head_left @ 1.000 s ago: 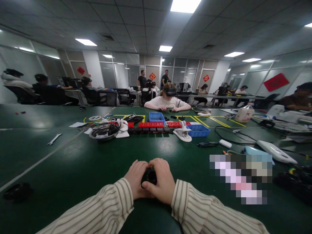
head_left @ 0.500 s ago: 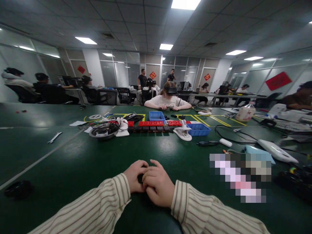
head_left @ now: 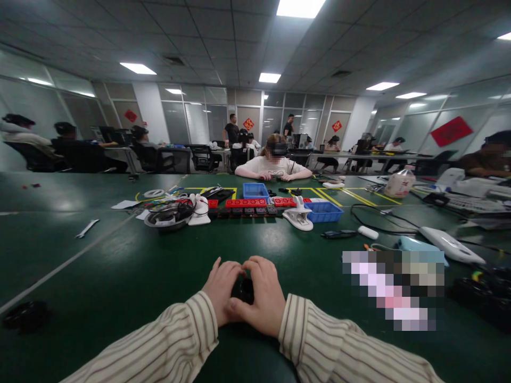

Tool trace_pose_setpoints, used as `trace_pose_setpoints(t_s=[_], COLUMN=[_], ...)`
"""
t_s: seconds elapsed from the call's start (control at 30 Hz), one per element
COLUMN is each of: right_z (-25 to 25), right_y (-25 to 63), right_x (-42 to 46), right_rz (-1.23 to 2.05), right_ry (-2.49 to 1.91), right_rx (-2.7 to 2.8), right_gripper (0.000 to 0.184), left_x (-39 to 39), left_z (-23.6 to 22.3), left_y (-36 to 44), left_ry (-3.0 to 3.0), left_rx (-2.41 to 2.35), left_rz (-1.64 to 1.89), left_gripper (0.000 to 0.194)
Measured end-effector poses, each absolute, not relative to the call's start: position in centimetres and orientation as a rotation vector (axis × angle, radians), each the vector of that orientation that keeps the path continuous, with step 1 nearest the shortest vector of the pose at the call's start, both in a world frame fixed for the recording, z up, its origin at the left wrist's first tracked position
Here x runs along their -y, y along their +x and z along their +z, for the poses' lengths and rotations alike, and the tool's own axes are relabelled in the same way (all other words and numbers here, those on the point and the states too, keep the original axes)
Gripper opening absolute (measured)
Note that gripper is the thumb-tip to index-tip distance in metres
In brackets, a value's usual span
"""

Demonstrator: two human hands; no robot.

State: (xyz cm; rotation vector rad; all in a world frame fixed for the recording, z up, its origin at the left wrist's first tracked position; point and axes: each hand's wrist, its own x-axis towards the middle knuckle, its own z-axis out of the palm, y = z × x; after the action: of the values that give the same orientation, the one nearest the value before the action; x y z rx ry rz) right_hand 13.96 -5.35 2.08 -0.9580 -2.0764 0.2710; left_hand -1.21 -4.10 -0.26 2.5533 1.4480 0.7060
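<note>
My left hand (head_left: 223,287) and my right hand (head_left: 261,298) meet above the green table (head_left: 159,276) near its front edge. Between the curved fingers and thumbs sits a small dark object (head_left: 246,290), black and slightly shiny; its kind cannot be made out. Both hands are closed around it from either side, fingertips touching at the top and thumbs meeting below. Striped cuffs cover both wrists.
Ahead lie a row of red and black blocks (head_left: 246,204), blue bins (head_left: 324,213), a white clip (head_left: 298,215) and a metal bowl (head_left: 165,222) of cables. A wrench (head_left: 87,229) rests at left. Across the table sits a person (head_left: 275,159). A white bottle (head_left: 399,183) stands right.
My right hand has turned and its fingers have lifted, so the dark object now shows between the hands. My left hand's fingers have shifted slightly too. The camera view has moved a little.
</note>
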Motion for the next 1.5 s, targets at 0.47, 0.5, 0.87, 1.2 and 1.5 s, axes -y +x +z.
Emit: trace_pose_setpoints(t_s=[0.47, 0.5, 0.87, 1.2, 1.5], right_z=[2.0, 1.9, 2.7, 2.2, 2.3], right_y=[14.1, 14.1, 14.7, 14.2, 14.3], right_x=[4.7, 4.7, 5.3, 4.8, 5.1], right_rz=[0.377, 0.381, 0.16, 0.176, 0.273], right_ry=[-0.501, -0.474, -0.794, -0.892, -0.36], right_rx=[2.251, 2.262, 2.112, 2.293, 2.307], right_gripper=[0.014, 0.014, 0.043, 0.009, 0.016], left_x=[2.3, 2.2, 3.3, 3.5, 2.3], left_z=[0.0, -0.1, -0.5, 0.2, -0.5], left_y=[-2.5, -2.5, -2.1, -1.3, -2.3], left_ry=[2.475, 2.475, 2.542, 2.487, 2.388], left_rx=[-1.057, -1.05, -1.357, -1.3, -0.946], left_rz=[0.668, 0.663, 0.681, 0.692, 0.745], left_gripper=[0.026, 0.029, 0.086, 0.035, 0.036])
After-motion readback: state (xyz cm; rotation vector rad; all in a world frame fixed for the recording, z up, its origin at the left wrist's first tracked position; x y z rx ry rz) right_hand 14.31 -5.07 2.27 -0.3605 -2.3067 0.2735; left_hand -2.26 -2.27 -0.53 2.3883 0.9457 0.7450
